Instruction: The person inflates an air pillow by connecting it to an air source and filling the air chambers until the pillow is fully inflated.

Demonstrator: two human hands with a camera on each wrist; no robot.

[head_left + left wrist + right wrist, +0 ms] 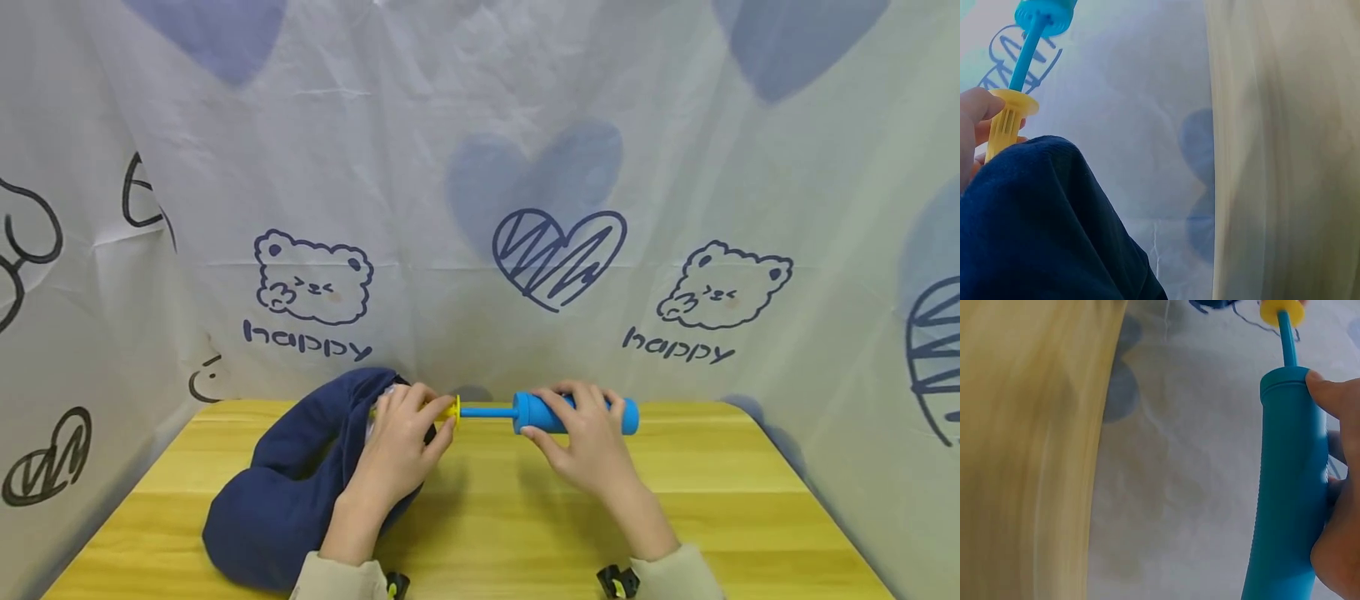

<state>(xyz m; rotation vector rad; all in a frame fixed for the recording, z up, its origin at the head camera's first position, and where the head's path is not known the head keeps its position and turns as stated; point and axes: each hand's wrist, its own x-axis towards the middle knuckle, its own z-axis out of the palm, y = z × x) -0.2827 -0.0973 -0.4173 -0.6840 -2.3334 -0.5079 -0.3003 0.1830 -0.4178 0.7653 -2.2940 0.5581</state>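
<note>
A hand air pump has a blue barrel (529,413), a thin blue rod (487,412) drawn out of it and a yellow flanged end (1005,128). My right hand (594,437) grips the barrel, its thumb near the barrel's rim in the right wrist view. My left hand (401,437) holds the yellow end, thumb and fingers on either side. Against that hand and forearm leans a navy U-shaped neck pillow (262,525); a bit of whitish material shows at its opening. Where the yellow end meets the pillow is hidden by the left hand.
The wood-grain table (517,533) lies under both hands. Close behind its far edge hangs a pale cloth curtain (435,317) with hearts and bear drawings, which also runs along both sides. Small black wrist devices (618,581) sit near the sleeves.
</note>
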